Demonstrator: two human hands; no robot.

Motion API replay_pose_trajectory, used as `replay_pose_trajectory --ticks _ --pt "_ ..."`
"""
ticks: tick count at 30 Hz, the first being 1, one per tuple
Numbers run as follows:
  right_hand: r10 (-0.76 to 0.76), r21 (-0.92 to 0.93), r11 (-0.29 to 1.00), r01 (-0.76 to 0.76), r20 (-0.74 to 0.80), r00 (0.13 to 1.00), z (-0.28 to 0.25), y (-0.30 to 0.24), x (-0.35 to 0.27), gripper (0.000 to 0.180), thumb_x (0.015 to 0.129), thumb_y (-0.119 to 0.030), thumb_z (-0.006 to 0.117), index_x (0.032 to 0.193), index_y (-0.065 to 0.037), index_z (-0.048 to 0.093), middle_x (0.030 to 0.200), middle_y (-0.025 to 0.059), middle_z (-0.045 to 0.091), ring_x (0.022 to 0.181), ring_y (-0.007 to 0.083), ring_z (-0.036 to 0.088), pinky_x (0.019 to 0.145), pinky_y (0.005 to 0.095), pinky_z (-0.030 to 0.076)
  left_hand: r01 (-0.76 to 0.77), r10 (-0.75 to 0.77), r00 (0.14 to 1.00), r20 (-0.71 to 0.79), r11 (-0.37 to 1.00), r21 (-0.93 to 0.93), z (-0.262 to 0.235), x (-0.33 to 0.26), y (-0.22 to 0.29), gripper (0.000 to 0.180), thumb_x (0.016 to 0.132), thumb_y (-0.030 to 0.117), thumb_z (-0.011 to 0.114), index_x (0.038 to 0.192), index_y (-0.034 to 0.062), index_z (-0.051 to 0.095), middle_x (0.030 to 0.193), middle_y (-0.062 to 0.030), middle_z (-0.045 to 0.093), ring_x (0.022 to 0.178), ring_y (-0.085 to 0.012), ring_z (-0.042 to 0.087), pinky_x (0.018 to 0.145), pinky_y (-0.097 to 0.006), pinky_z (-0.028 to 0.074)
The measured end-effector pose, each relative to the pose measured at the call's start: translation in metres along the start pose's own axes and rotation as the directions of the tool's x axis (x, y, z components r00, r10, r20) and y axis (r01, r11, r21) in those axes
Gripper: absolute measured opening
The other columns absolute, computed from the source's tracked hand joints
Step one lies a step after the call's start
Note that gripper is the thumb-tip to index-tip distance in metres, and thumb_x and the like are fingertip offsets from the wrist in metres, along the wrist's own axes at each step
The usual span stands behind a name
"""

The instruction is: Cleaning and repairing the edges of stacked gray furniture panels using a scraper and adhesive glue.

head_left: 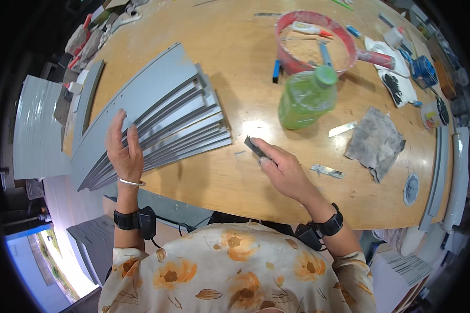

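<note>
A fanned stack of long grey panels (146,94) lies on the left half of the wooden table, its near ends jutting past the front edge. Over the near left part of the stack is my left hand (125,155), its fingers apart and nothing held; whether it touches the top panel I cannot tell. My right hand (289,175) is closed round a small dark grey block (255,146), like a piece of folded sandpaper, just right of the panels' ends. A green plastic bottle (305,101) stands beyond that hand.
A red pan (283,49) with tools in it sits behind the bottle. To the right lie a stained grey cloth (375,143), metal scraper blades (327,171) and a grey-smeared lid (411,189). An open paint tin (434,115) stands near the right edge.
</note>
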State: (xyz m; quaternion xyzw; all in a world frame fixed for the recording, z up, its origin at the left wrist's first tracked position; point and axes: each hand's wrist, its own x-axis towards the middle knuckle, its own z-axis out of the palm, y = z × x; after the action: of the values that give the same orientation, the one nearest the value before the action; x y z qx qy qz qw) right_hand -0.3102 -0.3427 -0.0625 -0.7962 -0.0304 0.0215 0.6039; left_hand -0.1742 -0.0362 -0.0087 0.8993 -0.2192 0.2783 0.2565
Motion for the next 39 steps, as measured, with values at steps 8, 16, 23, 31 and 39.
replay_pose_trajectory --ticks 8,16,23,31,39 --pt "0.027 -0.038 0.999 -0.031 -0.098 0.995 0.033 -0.003 0.037 0.041 0.089 -0.006 0.05 0.13 -0.007 0.047 0.111 0.0198 0.059 0.097 0.0321 0.059 0.084 0.0367 0.046 0.002 0.051 0.994 -0.101 0.883 0.469 0.027 -0.041 -0.066 0.051 0.091 0.033 0.05 0.132 0.0034 0.042 0.133 -0.0133 0.046 0.13 -0.0306 0.034 0.108 -0.047 0.011" --pt "0.071 -0.115 0.99 -0.084 -0.112 0.991 0.037 -0.009 0.056 0.039 0.09 -0.005 0.05 0.129 -0.006 0.048 0.115 0.0193 0.059 0.101 0.0314 0.059 0.084 0.0351 0.047 -0.012 0.054 0.995 -0.082 0.896 0.444 0.027 -0.043 -0.068 0.053 0.091 0.034 0.048 0.133 0.0023 0.041 0.133 -0.0123 0.047 0.129 -0.0276 0.036 0.108 -0.046 0.012" --pt "0.099 -0.077 0.991 -0.108 -0.112 0.989 0.043 -0.005 0.061 0.039 0.09 -0.006 0.051 0.129 -0.008 0.049 0.107 0.0182 0.061 0.087 0.0278 0.061 0.077 0.0333 0.048 -0.018 0.062 0.994 -0.088 0.899 0.438 0.027 -0.041 -0.066 0.052 0.091 0.033 0.049 0.131 0.0014 0.043 0.132 -0.0127 0.048 0.128 -0.0285 0.037 0.107 -0.046 0.013" --pt "0.104 -0.08 0.99 -0.112 -0.097 0.99 0.04 -0.005 0.068 0.038 0.09 -0.005 0.052 0.128 -0.008 0.05 0.103 0.0177 0.062 0.085 0.0263 0.061 0.077 0.032 0.048 -0.014 0.062 0.993 -0.098 0.901 0.433 0.026 -0.041 -0.066 0.052 0.091 0.035 0.048 0.131 0.0011 0.044 0.131 -0.0124 0.049 0.128 -0.0279 0.037 0.108 -0.046 0.013" --pt "0.083 -0.058 0.994 -0.09 -0.114 0.99 0.042 0.011 0.066 0.04 0.091 -0.004 0.051 0.13 -0.008 0.05 0.105 0.016 0.063 0.088 0.0226 0.061 0.08 0.029 0.047 -0.002 0.056 0.993 -0.109 0.899 0.437 0.028 -0.041 -0.064 0.051 0.092 0.036 0.046 0.13 0.0023 0.044 0.131 -0.0121 0.049 0.127 -0.0277 0.038 0.107 -0.046 0.015"
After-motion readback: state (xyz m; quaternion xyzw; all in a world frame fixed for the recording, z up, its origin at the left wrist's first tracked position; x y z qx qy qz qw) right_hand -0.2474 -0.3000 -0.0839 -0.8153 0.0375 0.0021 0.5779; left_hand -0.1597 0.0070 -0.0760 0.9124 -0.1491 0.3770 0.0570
